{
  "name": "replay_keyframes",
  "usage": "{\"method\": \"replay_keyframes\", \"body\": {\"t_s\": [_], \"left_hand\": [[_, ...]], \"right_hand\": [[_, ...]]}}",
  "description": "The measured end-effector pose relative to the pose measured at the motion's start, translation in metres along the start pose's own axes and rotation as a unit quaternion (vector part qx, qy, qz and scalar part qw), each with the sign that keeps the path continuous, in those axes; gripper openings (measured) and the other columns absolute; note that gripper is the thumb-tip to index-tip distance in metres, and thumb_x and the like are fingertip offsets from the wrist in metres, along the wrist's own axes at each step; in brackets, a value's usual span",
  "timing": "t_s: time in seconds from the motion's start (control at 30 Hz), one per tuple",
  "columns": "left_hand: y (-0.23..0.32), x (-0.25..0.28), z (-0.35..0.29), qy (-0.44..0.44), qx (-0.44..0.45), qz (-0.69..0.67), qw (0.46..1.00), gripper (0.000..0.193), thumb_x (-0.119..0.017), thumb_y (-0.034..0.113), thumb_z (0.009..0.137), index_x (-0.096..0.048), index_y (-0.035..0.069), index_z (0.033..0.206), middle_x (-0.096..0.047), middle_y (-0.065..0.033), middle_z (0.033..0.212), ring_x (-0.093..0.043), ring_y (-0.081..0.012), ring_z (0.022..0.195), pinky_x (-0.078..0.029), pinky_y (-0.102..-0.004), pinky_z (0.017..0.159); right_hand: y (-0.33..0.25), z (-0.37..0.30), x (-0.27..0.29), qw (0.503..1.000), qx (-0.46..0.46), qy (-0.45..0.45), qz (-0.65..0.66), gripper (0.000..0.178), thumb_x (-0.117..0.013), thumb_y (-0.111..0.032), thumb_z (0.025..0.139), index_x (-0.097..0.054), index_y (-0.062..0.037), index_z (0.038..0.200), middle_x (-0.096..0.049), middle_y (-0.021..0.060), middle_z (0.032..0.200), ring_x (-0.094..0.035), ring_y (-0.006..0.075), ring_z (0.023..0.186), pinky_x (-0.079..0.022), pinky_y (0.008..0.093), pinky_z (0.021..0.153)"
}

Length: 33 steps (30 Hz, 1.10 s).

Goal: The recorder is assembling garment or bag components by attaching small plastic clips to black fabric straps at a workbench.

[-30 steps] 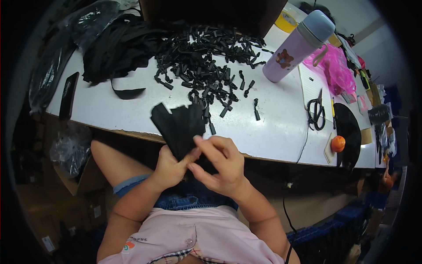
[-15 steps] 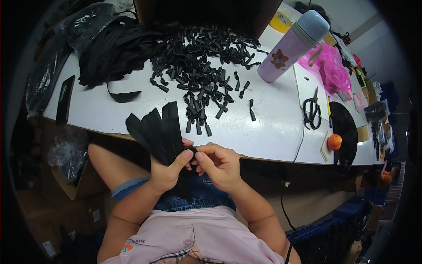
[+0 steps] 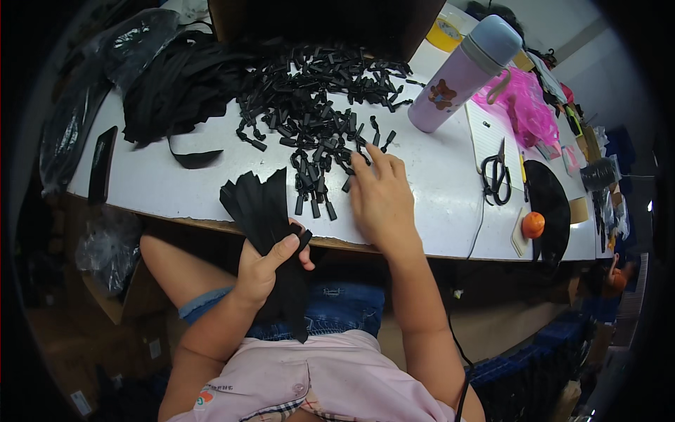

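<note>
My left hand (image 3: 264,264) is closed round a bundle of black zipper tapes (image 3: 256,207). The tapes fan out above the fist, and their other ends hang down over my lap. A short looped tape end sticks out beside my left thumb. My right hand (image 3: 383,200) is over the table with its fingers stretched out and apart. Its fingertips are at the right edge of a pile of black zipper sliders with long pulls (image 3: 309,105). Whether the fingertips touch a slider is hard to make out.
A heap of black tapes (image 3: 176,84) and a black phone-like slab (image 3: 103,165) lie left. On the right stand a lilac bottle (image 3: 450,84), black scissors (image 3: 496,176), an orange fruit (image 3: 533,225) and a pink plastic bag (image 3: 527,116). A dark open box (image 3: 316,28) stands behind the pile.
My right hand has let go of the tape end beside my left hand and moved up and right to the sliders. The tape bundle has shifted slightly in my left hand.
</note>
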<state>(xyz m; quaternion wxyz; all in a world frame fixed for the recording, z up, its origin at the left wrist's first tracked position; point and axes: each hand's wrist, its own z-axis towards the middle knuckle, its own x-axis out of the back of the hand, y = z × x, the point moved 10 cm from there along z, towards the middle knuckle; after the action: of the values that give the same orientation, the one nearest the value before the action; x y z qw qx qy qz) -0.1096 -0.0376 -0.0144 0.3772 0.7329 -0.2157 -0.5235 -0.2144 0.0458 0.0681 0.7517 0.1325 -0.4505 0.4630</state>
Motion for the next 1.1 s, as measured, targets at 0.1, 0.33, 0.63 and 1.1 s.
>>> {"method": "replay_keyframes", "body": {"t_s": [0.1, 0.33, 0.63, 1.1], "left_hand": [[-0.009, 0.000, -0.001, 0.000, 0.048, -0.036, 0.998, 0.021, -0.054, 0.011, 0.079, -0.046, 0.000, 0.094, -0.049, -0.0090, 0.076, -0.051, -0.0144, 0.064, -0.047, -0.0276, 0.054], [-0.003, 0.005, -0.002, 0.004, 0.029, 0.041, 0.999, 0.018, -0.052, 0.010, 0.076, -0.045, 0.002, 0.091, -0.047, -0.0080, 0.070, -0.048, -0.0138, 0.062, -0.041, -0.0244, 0.048], [-0.001, -0.001, -0.004, -0.018, -0.015, 0.125, 0.992, 0.019, -0.059, 0.009, 0.075, -0.051, 0.003, 0.091, -0.053, -0.0032, 0.080, -0.049, -0.0088, 0.070, -0.040, -0.0219, 0.064], [0.007, -0.001, -0.005, 0.024, -0.086, 0.227, 0.970, 0.014, -0.063, 0.005, 0.072, -0.058, 0.000, 0.084, -0.058, -0.0025, 0.077, -0.052, -0.0076, 0.070, -0.043, -0.0206, 0.064]], "right_hand": [[0.022, -0.010, -0.015, 0.998, -0.026, -0.055, -0.021, 0.031, -0.055, -0.001, 0.068, -0.054, -0.0043, 0.099, -0.053, 0.0110, 0.094, -0.049, 0.0258, 0.084, -0.043, 0.0316, 0.070], [0.014, -0.032, 0.020, 0.998, -0.044, 0.010, 0.050, 0.024, -0.057, 0.000, 0.066, -0.056, -0.0038, 0.090, -0.053, 0.0081, 0.083, -0.050, 0.0227, 0.072, -0.043, 0.0302, 0.063], [0.036, -0.013, -0.012, 0.973, -0.070, -0.139, 0.172, 0.010, -0.055, -0.001, 0.068, -0.054, -0.0011, 0.077, -0.050, 0.0113, 0.071, -0.053, 0.0258, 0.061, -0.044, 0.0328, 0.056], [-0.010, -0.037, 0.005, 0.865, -0.124, -0.058, 0.483, 0.015, -0.056, 0.008, 0.064, -0.055, 0.0003, 0.076, -0.051, 0.0094, 0.079, -0.055, 0.0153, 0.068, -0.047, 0.0227, 0.057]]}}
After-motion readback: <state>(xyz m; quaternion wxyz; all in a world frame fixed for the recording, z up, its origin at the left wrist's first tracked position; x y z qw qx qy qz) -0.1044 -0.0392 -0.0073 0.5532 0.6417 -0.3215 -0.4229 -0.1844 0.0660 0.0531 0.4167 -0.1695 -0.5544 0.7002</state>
